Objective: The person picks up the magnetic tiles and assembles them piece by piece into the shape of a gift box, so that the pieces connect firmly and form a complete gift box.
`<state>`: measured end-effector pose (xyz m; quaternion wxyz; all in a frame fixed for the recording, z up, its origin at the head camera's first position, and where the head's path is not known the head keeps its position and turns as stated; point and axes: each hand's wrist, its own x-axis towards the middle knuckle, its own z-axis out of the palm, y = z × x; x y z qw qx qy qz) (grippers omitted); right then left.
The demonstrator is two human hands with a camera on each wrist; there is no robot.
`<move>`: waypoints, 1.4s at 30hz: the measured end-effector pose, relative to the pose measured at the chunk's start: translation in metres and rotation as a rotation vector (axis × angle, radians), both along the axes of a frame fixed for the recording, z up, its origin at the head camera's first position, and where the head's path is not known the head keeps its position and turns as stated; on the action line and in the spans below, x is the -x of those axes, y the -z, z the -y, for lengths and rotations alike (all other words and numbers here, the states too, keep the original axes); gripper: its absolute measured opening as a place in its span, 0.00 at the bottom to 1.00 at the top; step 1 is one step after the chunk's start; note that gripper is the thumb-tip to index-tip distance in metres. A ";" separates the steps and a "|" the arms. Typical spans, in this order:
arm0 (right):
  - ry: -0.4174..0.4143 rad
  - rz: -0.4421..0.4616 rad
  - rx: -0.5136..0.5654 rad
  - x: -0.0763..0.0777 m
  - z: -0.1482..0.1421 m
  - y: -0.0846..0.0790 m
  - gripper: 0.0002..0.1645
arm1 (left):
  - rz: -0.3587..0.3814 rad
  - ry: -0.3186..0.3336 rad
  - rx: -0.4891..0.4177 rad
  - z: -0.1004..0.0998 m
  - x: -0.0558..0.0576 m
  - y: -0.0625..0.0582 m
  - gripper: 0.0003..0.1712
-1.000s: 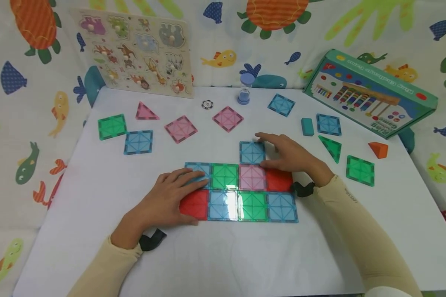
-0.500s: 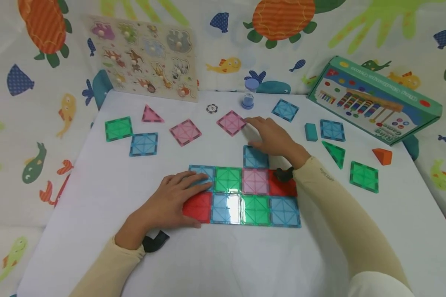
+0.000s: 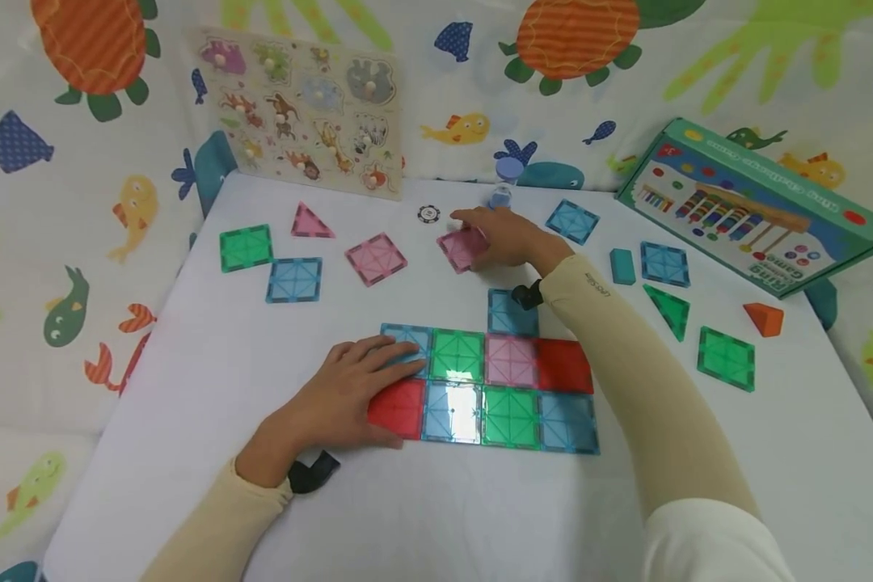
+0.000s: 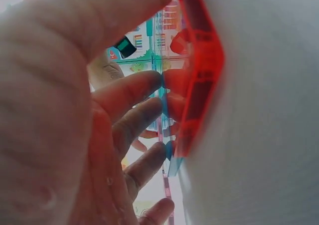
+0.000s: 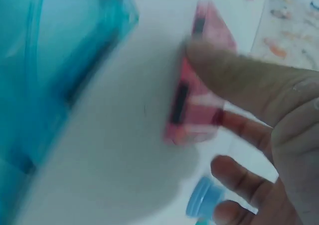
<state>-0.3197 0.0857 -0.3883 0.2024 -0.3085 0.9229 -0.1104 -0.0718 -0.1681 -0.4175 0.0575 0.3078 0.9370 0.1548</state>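
In the head view my left hand (image 3: 345,396) lies flat over the left end of a two-row block of square magnetic tiles. Its fingers rest on a blue tile (image 3: 406,333) and its thumb is by the edge of a red tile (image 3: 398,408). Behind the block, my right hand (image 3: 509,236) pinches a pink square tile (image 3: 458,247) by its edges. The right wrist view has the thumb on one side of that pink tile (image 5: 197,93) and a finger beyond it. One more blue tile (image 3: 508,314) adjoins the block's back edge, partly under the right wrist.
Loose tiles lie around: pink (image 3: 376,259), blue (image 3: 294,280) and green (image 3: 246,248) on the left, blue (image 3: 572,221) and green (image 3: 727,359) on the right. An hourglass (image 3: 504,182), puzzle board (image 3: 305,113) and game box (image 3: 749,210) stand at the back.
My right hand has left the blue tile behind the block, reached back and left, and taken hold of the pink tile. The left hand has stayed on the block.
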 end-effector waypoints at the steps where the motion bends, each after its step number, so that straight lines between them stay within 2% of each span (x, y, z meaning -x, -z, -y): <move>1: -0.002 -0.015 0.004 -0.002 0.002 0.001 0.51 | -0.002 0.000 0.004 0.000 0.001 -0.001 0.60; 5: -0.029 -0.106 -0.004 -0.019 0.016 0.004 0.58 | -0.006 -0.003 0.019 0.003 0.003 -0.004 0.60; 10: -0.051 -0.186 -0.017 -0.048 0.027 0.008 0.59 | -0.006 -0.011 0.032 0.007 0.006 -0.006 0.60; 16: -0.062 -0.165 0.012 -0.073 0.024 0.007 0.60 | 0.005 -0.020 0.041 0.012 0.007 -0.006 0.60; 22: -0.121 -0.134 0.000 -0.087 0.015 -0.001 0.57 | 0.006 -0.017 0.043 0.014 0.009 -0.004 0.59; 26: -0.121 -0.177 0.041 -0.083 0.018 0.000 0.51 | -0.004 -0.010 0.032 0.013 0.010 -0.004 0.59; 31: -0.125 -0.232 0.073 -0.064 0.054 0.004 0.52 | -0.024 -0.015 0.021 0.011 0.008 -0.003 0.59; 36: -0.175 -0.162 0.067 -0.042 0.096 0.004 0.52 | -0.057 -0.014 0.011 0.005 0.006 0.000 0.59; 39: -0.215 -0.096 0.063 -0.030 0.110 0.005 0.49 | -0.067 -0.016 0.014 0.001 0.004 0.001 0.59; 42: -0.242 -0.075 0.054 -0.023 0.118 0.005 0.48 | -0.087 -0.018 0.022 -0.001 0.004 0.001 0.58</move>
